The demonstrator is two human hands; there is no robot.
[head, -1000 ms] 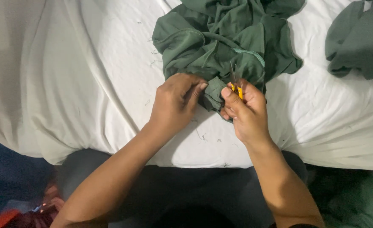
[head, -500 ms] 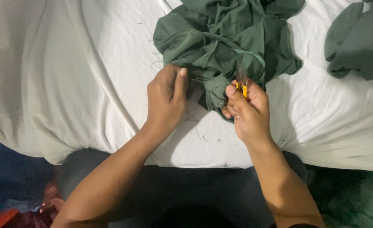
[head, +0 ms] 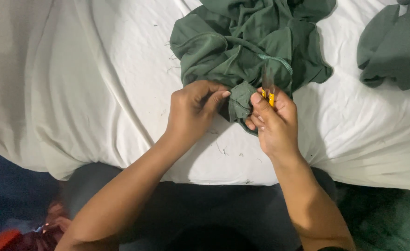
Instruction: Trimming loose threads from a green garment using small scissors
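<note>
Hands [head: 193, 109] pinch green garment [head: 242, 42]; right hand [head: 272, 123] grips snips [head: 267, 86].

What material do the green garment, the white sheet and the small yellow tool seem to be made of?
Green garment: soft matte knit, probably cotton, falling in thick folds. White sheet: thin woven cloth, finely creased. Yellow tool in the right hand: plastic-looking handle with greyish, likely metal blades, blurred.

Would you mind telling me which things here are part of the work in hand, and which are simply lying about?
In hand:
- green garment, pinched by the left hand
- yellow-handled thread snips, held in the right hand

Lying about:
- second green garment, right
- loose thread scraps
- white sheet beneath
</note>
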